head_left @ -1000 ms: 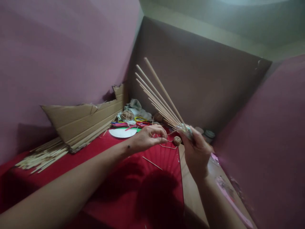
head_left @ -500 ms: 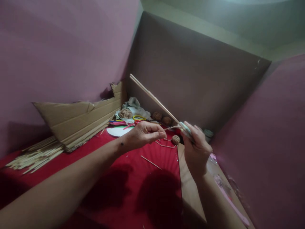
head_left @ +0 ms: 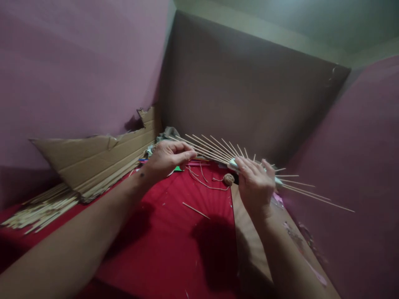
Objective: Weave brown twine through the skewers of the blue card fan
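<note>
My right hand [head_left: 254, 182] is closed around a pale green piece [head_left: 233, 162], from which many thin wooden sticks [head_left: 215, 151] spread like a fan. Fingers and thumb pinched together, my left hand [head_left: 173, 160] is beside the tips of the leftmost sticks; what lies between its fingertips is too small to make out. Below and between the hands, loose strands of brown twine [head_left: 207, 187] curve across the red cloth. A small twine ball [head_left: 228, 179] sits just left of my right hand.
The red cloth [head_left: 168, 249] has a single short stick [head_left: 196, 210] on it. At left, a cardboard sheet [head_left: 102, 162] leans by the wall over a pile of wooden sticks [head_left: 46, 209]. A wooden board [head_left: 246, 224] lies under my right forearm. Walls stand close on both sides.
The fan of sticks has turned from edge-on to spread out across my view. My left hand has moved left, away from my right hand, and the twine stretched between them no longer shows.
</note>
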Available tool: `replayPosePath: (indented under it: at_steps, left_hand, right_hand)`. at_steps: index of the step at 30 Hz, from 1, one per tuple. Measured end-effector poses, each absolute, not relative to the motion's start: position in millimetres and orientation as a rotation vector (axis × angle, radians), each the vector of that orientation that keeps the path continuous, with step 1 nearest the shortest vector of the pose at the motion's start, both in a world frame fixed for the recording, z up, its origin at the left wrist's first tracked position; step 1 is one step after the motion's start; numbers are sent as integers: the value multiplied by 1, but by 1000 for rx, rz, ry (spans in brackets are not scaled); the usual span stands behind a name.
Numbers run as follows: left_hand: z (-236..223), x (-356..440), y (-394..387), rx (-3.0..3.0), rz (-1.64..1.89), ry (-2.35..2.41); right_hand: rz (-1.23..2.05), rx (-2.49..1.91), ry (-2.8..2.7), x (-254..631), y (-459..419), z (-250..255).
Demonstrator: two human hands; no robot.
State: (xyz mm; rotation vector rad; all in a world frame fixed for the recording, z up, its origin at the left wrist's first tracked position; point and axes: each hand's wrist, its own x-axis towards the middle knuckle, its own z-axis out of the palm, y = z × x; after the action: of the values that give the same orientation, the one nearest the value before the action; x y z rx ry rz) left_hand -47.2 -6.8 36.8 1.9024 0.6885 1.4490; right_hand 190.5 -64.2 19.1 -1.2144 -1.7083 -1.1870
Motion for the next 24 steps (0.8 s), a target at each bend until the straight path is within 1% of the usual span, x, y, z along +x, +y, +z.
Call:
replayPosePath:
  at_steps: [10,20,24]
  left_hand:
    - [32,-59,20,1849,1554,787]
    - [32,-56,12,1877,1703,745]
    - [31,-57,12,1939,1650,692]
  right_hand:
    - [-1186,-1226,-1744,193,-64,24]
    - [-1171,-1240,-1737,193,-65,25]
    - [-1121,-1256,-1733,193,-65,26]
